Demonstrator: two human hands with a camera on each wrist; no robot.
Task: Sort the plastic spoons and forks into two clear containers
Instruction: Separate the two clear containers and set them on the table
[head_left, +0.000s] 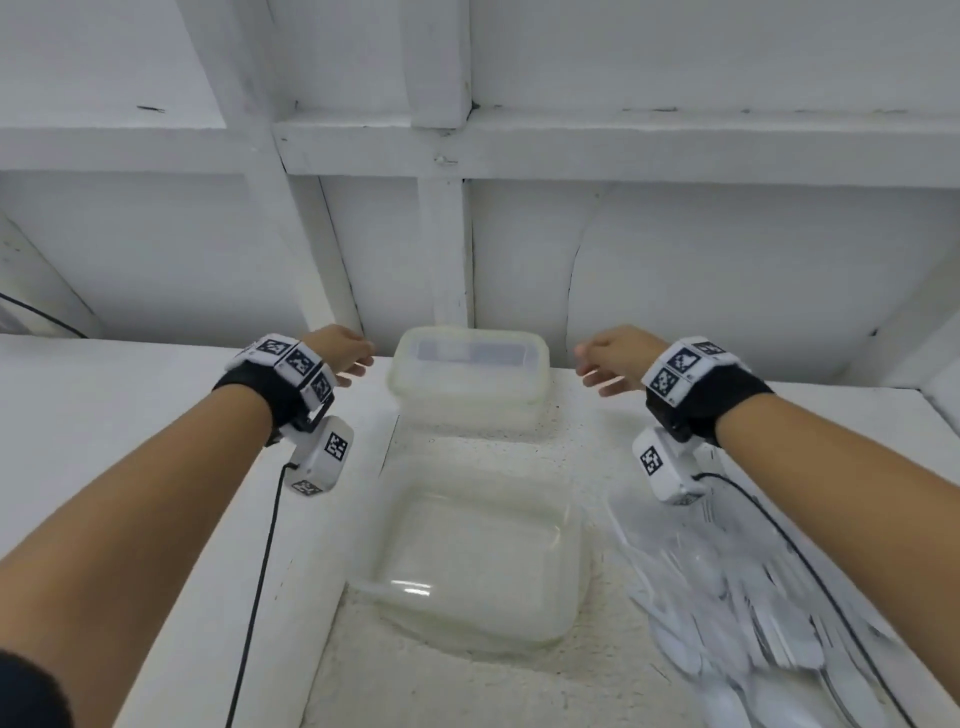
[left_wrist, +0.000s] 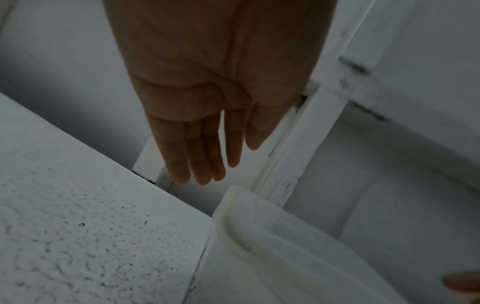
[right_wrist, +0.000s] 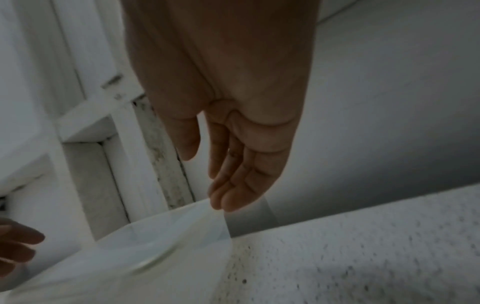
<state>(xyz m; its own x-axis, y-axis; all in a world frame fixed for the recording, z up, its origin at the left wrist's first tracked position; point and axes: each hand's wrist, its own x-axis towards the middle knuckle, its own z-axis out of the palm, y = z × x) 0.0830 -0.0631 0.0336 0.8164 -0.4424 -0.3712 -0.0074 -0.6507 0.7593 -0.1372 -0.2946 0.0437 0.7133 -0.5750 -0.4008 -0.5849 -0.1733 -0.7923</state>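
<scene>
1. My left hand (head_left: 345, 353) and right hand (head_left: 615, 361) sit either side of the far cloudy clear plastic rectangular container (head_left: 470, 376), fingers loose and straight, gripping nothing, not quite touching it

2. The near clear plastic container (head_left: 470, 561) sits in front of me on the speckled white table (head_left: 130, 441), with nothing in it as far as I can tell

3. The pile of white plastic spoons and forks (head_left: 753, 608) is to its right, all unsorted I reckon

4. Tip: grab the far tub by both short walls evenly, it looks flexy, and slide it closer without bumping the pile
</scene>
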